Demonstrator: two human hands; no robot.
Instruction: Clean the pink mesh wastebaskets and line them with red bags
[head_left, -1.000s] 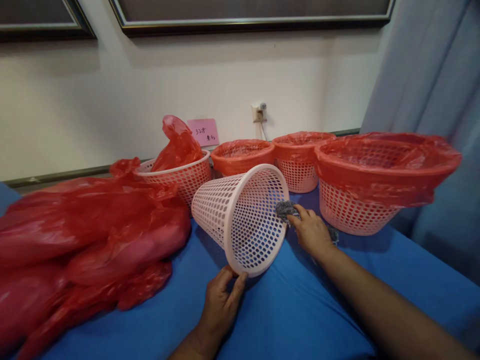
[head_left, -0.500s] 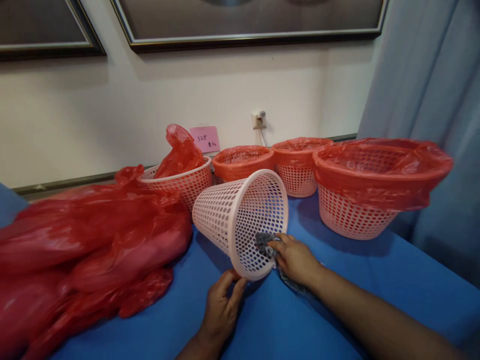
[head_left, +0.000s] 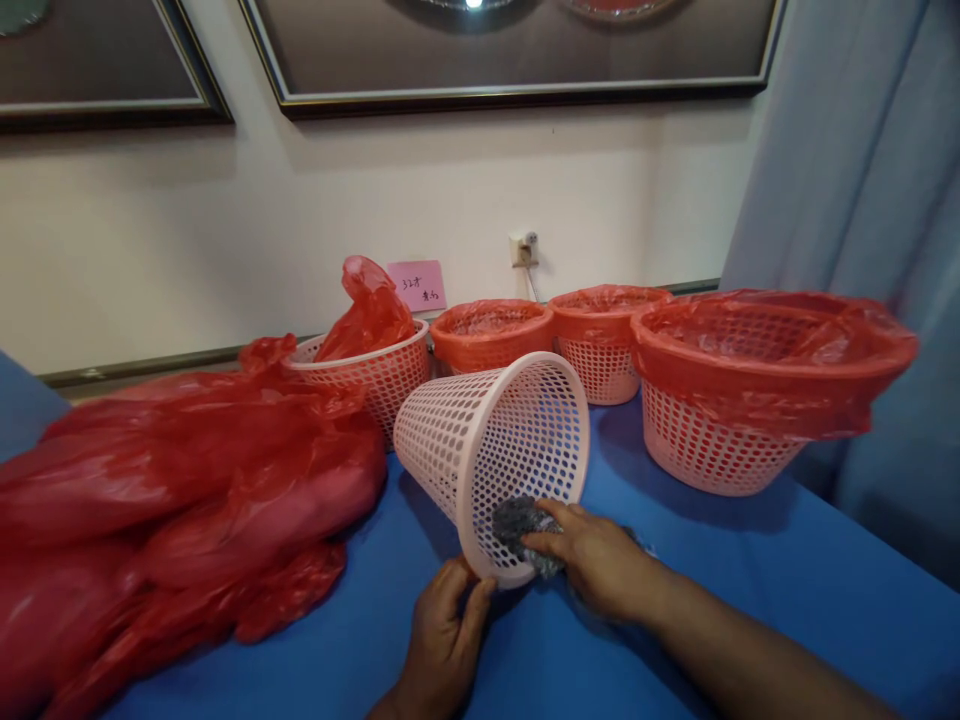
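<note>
A pale pink perforated plastic wastebasket (head_left: 442,430) lies tilted on its side on the blue-covered table (head_left: 330,660), its mouth turned toward me. My left hand (head_left: 444,630) pinches the lower rim between thumb and fingers. In my right hand (head_left: 592,555) is a bunched grey cloth (head_left: 517,522), pressed against the inner wall just inside the lower right of the mouth. Part of the cloth hangs out below my right hand and is partly hidden by it.
Red plastic bags (head_left: 187,500) are heaped on the left. Behind stand a basket (head_left: 382,385) with a red bag in it and several lined ones, including a small basket (head_left: 491,345), another (head_left: 600,365) and a large basket (head_left: 720,440). A wall socket (head_left: 523,250) holds a plug.
My right hand has slid the cloth slightly down and left along the inside of the wastebasket's mouth. My left hand keeps its grip on the rim. The view has shifted slightly.
</note>
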